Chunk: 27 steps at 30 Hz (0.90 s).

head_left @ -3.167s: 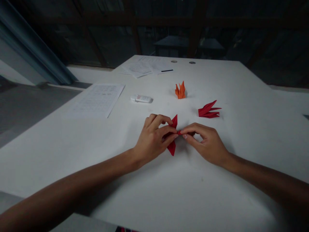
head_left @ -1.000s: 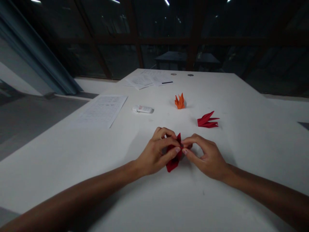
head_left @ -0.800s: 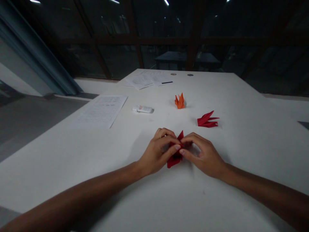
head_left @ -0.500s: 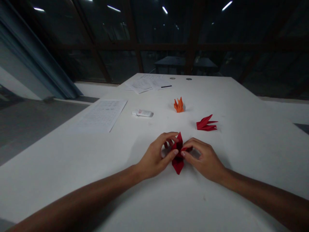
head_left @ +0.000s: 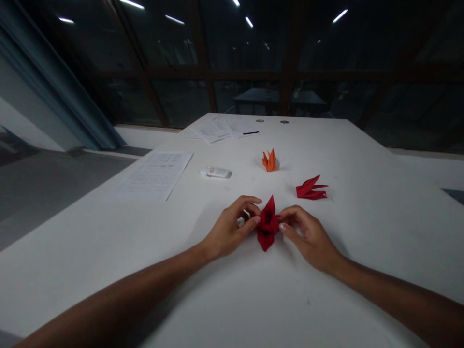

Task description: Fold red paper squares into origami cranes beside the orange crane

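Between my two hands is a red folded-paper origami piece (head_left: 268, 224), with one point up and away from me and another toward me. My left hand (head_left: 235, 224) pinches its left side between thumb and fingers. On the opposite side, my right hand (head_left: 304, 232) grips a small right-hand tip with thumb and fingertips. Beyond my right hand lies a second red origami piece (head_left: 311, 189), its spikes pointing right. An orange origami piece (head_left: 269, 161) stands farther back, its points upward.
A white correction-fluid-like bottle (head_left: 216, 172) lies left of the orange piece. Left of that is a printed sheet (head_left: 154, 174). More papers (head_left: 219, 127) and a black pen (head_left: 251, 133) lie at the back, near two small round discs (head_left: 284, 122). Dark windows stand behind the white table (head_left: 380, 203).
My fingers have drawn outward from the middle of the red origami piece to its sides, so its centre now shows more openly. The whole view has shifted slightly.
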Each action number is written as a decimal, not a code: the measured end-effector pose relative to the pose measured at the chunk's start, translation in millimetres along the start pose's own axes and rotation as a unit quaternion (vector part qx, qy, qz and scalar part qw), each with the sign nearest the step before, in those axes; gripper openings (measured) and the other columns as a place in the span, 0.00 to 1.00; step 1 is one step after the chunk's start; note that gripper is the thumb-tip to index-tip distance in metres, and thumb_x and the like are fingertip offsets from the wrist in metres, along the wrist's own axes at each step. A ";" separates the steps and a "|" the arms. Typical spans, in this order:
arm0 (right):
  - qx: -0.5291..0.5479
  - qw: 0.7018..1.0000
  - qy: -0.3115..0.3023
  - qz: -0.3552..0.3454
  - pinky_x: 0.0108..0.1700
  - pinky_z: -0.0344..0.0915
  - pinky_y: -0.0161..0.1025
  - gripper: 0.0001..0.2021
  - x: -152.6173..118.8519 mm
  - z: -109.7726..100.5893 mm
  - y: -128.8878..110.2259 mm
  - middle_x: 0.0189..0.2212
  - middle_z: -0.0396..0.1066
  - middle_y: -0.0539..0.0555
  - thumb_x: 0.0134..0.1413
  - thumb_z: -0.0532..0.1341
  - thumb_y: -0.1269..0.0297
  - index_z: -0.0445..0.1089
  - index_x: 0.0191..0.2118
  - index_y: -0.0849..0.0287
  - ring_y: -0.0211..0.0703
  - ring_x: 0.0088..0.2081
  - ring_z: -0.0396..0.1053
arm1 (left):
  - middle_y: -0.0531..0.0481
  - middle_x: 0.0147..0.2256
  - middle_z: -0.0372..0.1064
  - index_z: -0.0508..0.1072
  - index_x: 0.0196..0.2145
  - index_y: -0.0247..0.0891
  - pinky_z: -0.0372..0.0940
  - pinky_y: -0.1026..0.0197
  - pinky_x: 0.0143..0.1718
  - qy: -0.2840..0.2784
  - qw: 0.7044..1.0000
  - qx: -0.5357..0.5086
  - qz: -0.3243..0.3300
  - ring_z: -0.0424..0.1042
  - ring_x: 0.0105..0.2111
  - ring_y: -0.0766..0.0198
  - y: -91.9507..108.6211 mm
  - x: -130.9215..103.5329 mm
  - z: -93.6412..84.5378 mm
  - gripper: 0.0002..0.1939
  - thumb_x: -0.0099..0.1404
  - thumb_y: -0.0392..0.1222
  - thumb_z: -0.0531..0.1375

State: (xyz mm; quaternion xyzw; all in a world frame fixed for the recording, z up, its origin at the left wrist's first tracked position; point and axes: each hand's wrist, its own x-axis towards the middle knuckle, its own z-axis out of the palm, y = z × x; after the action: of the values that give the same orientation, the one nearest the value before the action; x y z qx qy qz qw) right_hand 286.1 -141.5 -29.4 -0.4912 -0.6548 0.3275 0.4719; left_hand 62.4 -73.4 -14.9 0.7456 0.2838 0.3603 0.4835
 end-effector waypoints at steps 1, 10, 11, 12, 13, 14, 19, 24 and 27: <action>0.013 1.000 0.014 0.008 0.43 0.69 0.42 0.07 0.8 -0.2 3.7 0.40 0.73 0.54 0.63 0.62 0.61 0.69 0.44 0.55 0.45 0.40 0.71 | 0.49 0.38 0.71 0.67 0.53 0.39 0.64 0.61 0.39 0.006 1.000 -0.028 -0.009 0.70 0.37 0.65 -1.3 1.4 -1.3 0.17 0.69 0.43 0.62; 0.071 0.996 -0.016 0.059 0.39 0.65 0.39 0.11 4.9 -1.7 13.6 0.34 0.69 0.50 0.67 0.57 0.54 0.68 0.40 0.56 0.42 0.36 0.68 | 0.50 0.37 0.71 0.74 0.48 0.39 0.61 0.65 0.33 -0.046 0.950 -0.288 -0.110 0.67 0.29 0.70 -9.5 11.9 -14.6 0.19 0.60 0.43 0.71; 0.069 0.996 -0.029 0.056 0.39 0.65 0.39 0.12 4.2 -2.1 11.2 0.34 0.69 0.51 0.68 0.56 0.53 0.68 0.39 0.56 0.43 0.36 0.68 | 0.51 0.35 0.71 0.74 0.47 0.39 0.60 0.65 0.32 -0.057 0.948 -0.293 -0.110 0.67 0.29 0.70 -9.6 12.0 -15.0 0.19 0.59 0.43 0.71; 0.068 0.995 -0.043 0.054 0.39 0.64 0.39 0.13 3.4 -2.5 8.6 0.33 0.69 0.51 0.68 0.55 0.53 0.68 0.38 0.57 0.43 0.36 0.67 | 0.51 0.35 0.70 0.74 0.46 0.39 0.60 0.65 0.32 -0.068 0.947 -0.294 -0.109 0.67 0.29 0.70 -9.5 12.0 -15.4 0.19 0.59 0.43 0.72; 0.067 0.995 -0.056 0.052 0.39 0.64 0.39 0.15 2.7 -2.9 6.2 0.33 0.69 0.51 0.69 0.54 0.52 0.68 0.38 0.57 0.43 0.36 0.67 | 0.51 0.34 0.70 0.75 0.45 0.38 0.60 0.65 0.32 -0.076 0.947 -0.291 -0.108 0.67 0.30 0.70 -9.2 12.1 -15.6 0.18 0.58 0.43 0.72; 0.066 0.994 -0.068 0.049 0.39 0.63 0.39 0.16 2.1 -3.2 3.9 0.32 0.68 0.50 0.69 0.53 0.51 0.68 0.37 0.57 0.42 0.35 0.67 | 0.52 0.33 0.69 0.75 0.44 0.38 0.60 0.65 0.33 -0.081 0.949 -0.287 -0.105 0.67 0.30 0.69 -8.8 12.1 -15.9 0.17 0.59 0.43 0.72; 0.059 0.994 -0.089 0.033 0.37 0.61 0.39 0.20 1.8 -3.3 -3.1 0.29 0.67 0.50 0.69 0.53 0.48 0.68 0.33 0.58 0.42 0.33 0.65 | 0.52 0.33 0.69 0.74 0.40 0.37 0.61 0.65 0.34 -0.091 0.956 -0.262 -0.098 0.68 0.31 0.69 -5.6 12.0 -15.9 0.14 0.60 0.43 0.71; 0.041 0.994 -0.091 0.048 0.32 0.58 0.37 0.18 1.7 -1.0 -3.8 0.24 0.65 0.47 0.67 0.57 0.52 0.70 0.30 0.58 0.39 0.28 0.62 | 0.49 0.34 0.71 0.74 0.38 0.35 0.64 0.61 0.39 -0.109 0.971 -0.192 -0.090 0.70 0.34 0.66 -0.4 10.4 -10.0 0.14 0.60 0.46 0.71; 0.039 0.996 -0.070 0.047 0.31 0.59 0.36 0.16 2.1 0.7 0.8 0.23 0.64 0.46 0.66 0.58 0.55 0.67 0.28 0.57 0.39 0.27 0.62 | 0.49 0.34 0.71 0.74 0.38 0.35 0.64 0.60 0.39 -0.102 0.977 -0.170 -0.081 0.69 0.34 0.65 1.6 9.8 -5.4 0.15 0.61 0.47 0.70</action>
State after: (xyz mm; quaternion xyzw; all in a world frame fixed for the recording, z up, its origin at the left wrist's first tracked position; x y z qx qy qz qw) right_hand 285.6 -139.3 -29.8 -0.4785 -0.6488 0.4085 0.4280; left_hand 63.9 -63.7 -9.4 0.6598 0.2275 0.2851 0.6570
